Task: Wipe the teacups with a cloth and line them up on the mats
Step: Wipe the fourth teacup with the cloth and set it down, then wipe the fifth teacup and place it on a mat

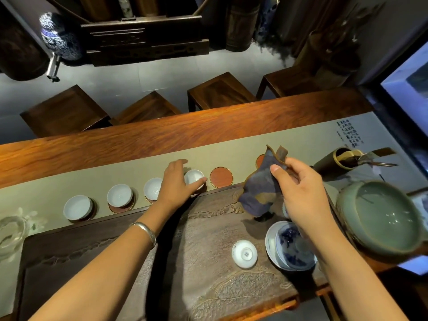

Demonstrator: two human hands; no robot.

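Several white teacups stand in a row on round red mats along the grey runner: one at the left (pixel 78 207), a second (pixel 119 195), a third (pixel 152 188). My left hand (pixel 177 184) grips a fourth teacup (pixel 194 177), resting it on its mat. A bare red mat (pixel 221 177) lies to its right, and another mat (pixel 260 160) is partly hidden by the cloth. My right hand (pixel 298 193) holds up a dark blue-brown cloth (pixel 262 188). One white teacup (pixel 244 253) sits upside down on the carved tea tray (pixel 162 262).
A blue-and-white lidded bowl on a saucer (pixel 289 249) sits under my right wrist. A large celadon bowl (pixel 379 216) stands at the right, a dark tool holder (pixel 338 159) behind it, a glass pitcher (pixel 10 230) at the far left. Wooden stools (pixel 220 91) line the table's far side.
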